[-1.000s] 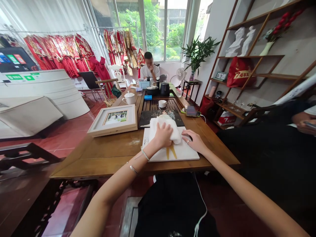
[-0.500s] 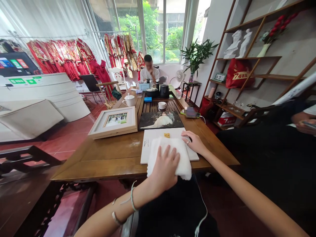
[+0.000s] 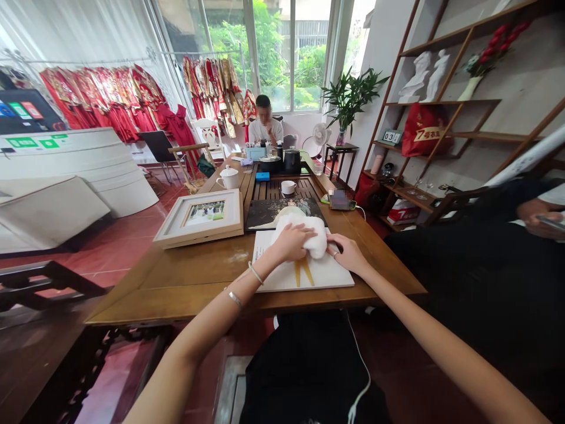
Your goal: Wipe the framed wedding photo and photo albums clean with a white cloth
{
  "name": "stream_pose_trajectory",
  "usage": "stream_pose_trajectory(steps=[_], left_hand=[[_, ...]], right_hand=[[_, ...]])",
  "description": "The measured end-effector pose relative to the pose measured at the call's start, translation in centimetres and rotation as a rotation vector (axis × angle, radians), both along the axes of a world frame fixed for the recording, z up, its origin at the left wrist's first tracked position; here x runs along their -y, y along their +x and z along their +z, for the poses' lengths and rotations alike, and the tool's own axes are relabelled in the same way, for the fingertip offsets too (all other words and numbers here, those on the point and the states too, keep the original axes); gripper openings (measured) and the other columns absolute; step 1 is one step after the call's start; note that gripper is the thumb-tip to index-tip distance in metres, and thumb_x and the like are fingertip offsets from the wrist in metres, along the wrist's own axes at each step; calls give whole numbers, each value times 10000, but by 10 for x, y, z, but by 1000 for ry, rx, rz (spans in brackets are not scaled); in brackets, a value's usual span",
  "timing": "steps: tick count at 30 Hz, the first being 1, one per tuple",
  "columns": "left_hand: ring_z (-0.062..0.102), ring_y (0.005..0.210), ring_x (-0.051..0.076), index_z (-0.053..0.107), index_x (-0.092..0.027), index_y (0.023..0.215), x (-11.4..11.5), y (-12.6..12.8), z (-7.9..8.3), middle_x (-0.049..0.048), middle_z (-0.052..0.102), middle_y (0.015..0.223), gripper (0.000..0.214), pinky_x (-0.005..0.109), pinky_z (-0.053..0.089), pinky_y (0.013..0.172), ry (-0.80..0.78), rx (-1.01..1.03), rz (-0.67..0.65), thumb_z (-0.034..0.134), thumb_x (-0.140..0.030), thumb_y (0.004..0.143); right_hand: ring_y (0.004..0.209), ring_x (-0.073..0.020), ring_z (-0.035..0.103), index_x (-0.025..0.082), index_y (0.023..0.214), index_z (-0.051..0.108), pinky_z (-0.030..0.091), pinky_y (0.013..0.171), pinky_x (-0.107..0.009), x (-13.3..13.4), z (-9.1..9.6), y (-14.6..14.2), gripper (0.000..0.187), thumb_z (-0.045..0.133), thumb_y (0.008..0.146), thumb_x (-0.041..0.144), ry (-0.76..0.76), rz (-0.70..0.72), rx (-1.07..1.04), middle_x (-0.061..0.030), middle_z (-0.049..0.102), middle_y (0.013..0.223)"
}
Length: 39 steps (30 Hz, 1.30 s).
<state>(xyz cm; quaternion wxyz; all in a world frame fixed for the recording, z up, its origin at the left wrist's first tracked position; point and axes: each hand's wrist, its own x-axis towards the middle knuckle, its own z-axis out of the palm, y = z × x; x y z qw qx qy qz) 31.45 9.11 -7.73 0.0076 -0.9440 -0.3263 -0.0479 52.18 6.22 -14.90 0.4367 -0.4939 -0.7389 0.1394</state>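
Note:
A flat white board (image 3: 322, 274) with a gold mark lies at the near edge of the wooden table (image 3: 189, 282). On its far end my left hand (image 3: 291, 242) presses a white cloth (image 3: 314, 231), fingers curled over it. My right hand (image 3: 348, 253) rests on the board's right side just beside the cloth, fingers lying flat, a ring on one finger. Behind the board lies a dark photo print (image 3: 269, 212).
A framed picture (image 3: 200, 215) sits left of the board. Farther back are a tea tray with a cup (image 3: 289, 186), a white teapot (image 3: 228, 176), a kettle and a phone (image 3: 339, 201). A person sits at the far end; another person's hand (image 3: 536, 215) is at right.
My left hand first pulled the cloth back to the board's near edge, then pushed it forward again to the far end. The right hand stayed put on the board.

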Motion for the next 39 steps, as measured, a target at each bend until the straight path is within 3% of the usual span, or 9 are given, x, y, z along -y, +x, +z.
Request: stream_pose_trajectory(steps=[5, 10, 15, 20, 24, 27, 30, 34, 39], left_hand=[[392, 1347, 221, 474, -256, 1363, -26, 8, 2, 15, 502, 1417, 684, 390, 308, 1093, -40, -11, -115, 492, -95, 698], [378, 1357, 227, 486, -237, 1348, -16, 16, -1, 32, 530, 1388, 627, 405, 294, 1094, -25, -15, -120, 492, -140, 729], [355, 1355, 278, 487, -215, 1322, 33, 25, -3, 42, 483, 1430, 561, 482, 285, 1091, 5, -29, -76, 528, -207, 763], [350, 1328, 344, 478, -151, 1309, 101, 31, -8, 112, 477, 1414, 529, 558, 269, 1090, 59, 19, 12, 525, -248, 790], [291, 1363, 357, 440, -144, 1346, 141, 19, -7, 107, 430, 1453, 594, 557, 259, 1112, -2, 5, 23, 536, -265, 773], [289, 1379, 317, 424, -184, 1368, 153, 2, -1, 49, 433, 1465, 621, 524, 280, 1119, -58, 19, 42, 525, -210, 756], [323, 1372, 299, 413, -209, 1387, 148, -13, 4, 15, 434, 1470, 677, 518, 315, 1103, -72, 44, 175, 514, -122, 724], [355, 1362, 298, 421, -210, 1399, 118, -25, 4, 27, 431, 1472, 702, 511, 329, 1094, -58, 65, 363, 510, -61, 719], [379, 1353, 283, 426, -198, 1401, 63, -30, -1, 43, 450, 1458, 660, 466, 330, 1100, -34, 96, 377, 524, -89, 757]], right_hand=[[832, -231, 639, 222, 890, 605, 521, 769, -374, -4, -6, 3, 143, 538, 763, 215, 10, -59, -28, -72, 667, 921], [873, -224, 640, 232, 944, 525, 516, 813, -400, -6, -12, 6, 170, 421, 818, 183, 28, -181, -179, -72, 646, 910], [942, -233, 632, 233, 1002, 535, 502, 866, -420, -4, -8, 6, 180, 427, 859, 244, 104, -249, -191, -90, 658, 992], [1010, -232, 639, 220, 1016, 606, 494, 908, -403, 0, -1, 3, 262, 397, 905, 333, 49, -182, -232, -95, 688, 1052], [994, -238, 649, 214, 1000, 650, 516, 877, -401, 0, -1, 3, 261, 466, 869, 347, -47, -80, -197, -94, 680, 1078], [987, -254, 645, 189, 1000, 658, 513, 876, -414, -2, -5, 3, 251, 552, 799, 295, -69, -53, -101, -114, 665, 1095], [981, -257, 635, 180, 988, 663, 498, 888, -423, -3, -6, 2, 243, 553, 781, 243, -30, -64, -11, -116, 669, 1070], [955, -245, 639, 197, 970, 664, 497, 874, -407, -3, -6, 1, 214, 546, 797, 239, 0, -64, 17, -96, 678, 1035], [962, -242, 641, 201, 982, 659, 494, 873, -398, -3, -7, 2, 212, 543, 808, 237, 6, -66, 32, -94, 682, 1041]])
